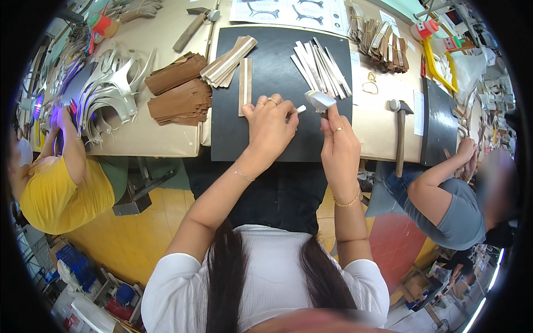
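My left hand (pixel 272 125) is closed over the black mat (pixel 277 61), its fingers curled. A small white end (pixel 301 109) pokes out beside its fingertips; the rest of that piece is hidden. Just beyond its knuckles lies a flat beige strip with a pale middle (pixel 245 83). In my right hand (pixel 341 139), pinched between thumb and fingers, is a smooth white rounded piece (pixel 321 101), bent or rolled, whose kind I cannot make out. Farther up the mat lie a fan of white strips (pixel 319 66) and a stack of beige strips (pixel 230 61).
Brown leather pieces (pixel 180 100) and curved white pieces (pixel 114 83) lie left of the mat. One hammer (pixel 194 30) rests at the back left, another hammer (pixel 401 122) at the right. Strip bundles (pixel 383 44) and a yellow tray (pixel 438 66) sit back right. Co-workers sit on both sides.
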Action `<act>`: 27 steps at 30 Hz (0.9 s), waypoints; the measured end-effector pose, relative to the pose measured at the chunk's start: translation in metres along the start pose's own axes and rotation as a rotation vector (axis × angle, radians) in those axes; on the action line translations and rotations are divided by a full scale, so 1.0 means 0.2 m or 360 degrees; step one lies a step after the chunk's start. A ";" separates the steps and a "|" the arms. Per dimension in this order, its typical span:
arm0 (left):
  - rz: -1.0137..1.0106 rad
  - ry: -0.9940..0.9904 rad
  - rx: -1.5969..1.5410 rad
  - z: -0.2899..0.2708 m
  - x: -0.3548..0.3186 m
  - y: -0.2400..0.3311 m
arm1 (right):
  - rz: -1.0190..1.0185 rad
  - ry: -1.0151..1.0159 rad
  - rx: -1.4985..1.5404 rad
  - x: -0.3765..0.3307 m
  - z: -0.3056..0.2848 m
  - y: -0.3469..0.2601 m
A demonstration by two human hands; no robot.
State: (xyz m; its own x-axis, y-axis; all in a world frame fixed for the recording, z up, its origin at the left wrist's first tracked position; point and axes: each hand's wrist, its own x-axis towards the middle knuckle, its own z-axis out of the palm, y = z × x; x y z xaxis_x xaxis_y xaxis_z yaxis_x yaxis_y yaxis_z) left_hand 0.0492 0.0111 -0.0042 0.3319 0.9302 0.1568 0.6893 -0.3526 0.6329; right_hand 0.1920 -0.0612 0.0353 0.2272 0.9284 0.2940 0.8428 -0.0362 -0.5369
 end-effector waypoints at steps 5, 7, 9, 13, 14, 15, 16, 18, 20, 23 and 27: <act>0.0107 0.0068 0.0007 -0.02 -0.03 -0.03 | 0.0031 -0.0311 -0.0296 -0.04 0.04 -0.01; 0.0050 0.0026 -0.0060 -0.04 -0.05 -0.04 | 0.0021 -0.0314 -0.0272 -0.04 0.04 -0.01; -0.0048 -0.0046 -0.0134 -0.06 -0.04 -0.06 | 0.0015 -0.0310 -0.0283 -0.03 0.04 0.00; -0.0029 -0.0052 -0.0072 -0.05 -0.04 -0.04 | -0.0003 -0.0295 -0.0322 -0.01 0.01 -0.01; -0.0038 -0.0065 -0.0063 -0.05 -0.03 -0.04 | -0.0007 -0.0257 -0.0322 -0.01 0.01 -0.02; -0.0048 -0.0077 -0.0053 -0.05 -0.03 -0.04 | -0.0010 -0.0206 -0.0227 -0.01 0.00 -0.03; -0.0058 -0.0082 -0.0057 -0.05 -0.03 -0.04 | -0.0014 -0.0136 -0.0135 -0.02 0.00 -0.04; -0.0059 -0.0074 -0.0063 -0.05 -0.03 -0.04 | -0.0010 -0.0149 -0.0084 -0.03 0.00 -0.06; -0.0020 -0.0016 -0.0038 -0.04 -0.03 -0.04 | 0.0013 -0.0373 -0.0166 -0.03 0.01 -0.06; 0.0019 0.0017 -0.0047 -0.03 -0.02 -0.04 | 0.0017 -0.0257 -0.0166 0.00 0.01 -0.02; 0.0007 0.0001 -0.0020 -0.01 -0.01 -0.03 | 0.0025 -0.0093 -0.0044 0.00 0.03 0.01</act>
State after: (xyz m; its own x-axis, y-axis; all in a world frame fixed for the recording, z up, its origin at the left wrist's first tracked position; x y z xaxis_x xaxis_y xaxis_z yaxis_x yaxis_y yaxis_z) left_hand 0.0435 0.0105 -0.0070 0.3344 0.9288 0.1599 0.6799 -0.3553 0.6415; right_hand 0.1912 -0.0591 0.0289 0.2122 0.9477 0.2385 0.8527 -0.0604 -0.5189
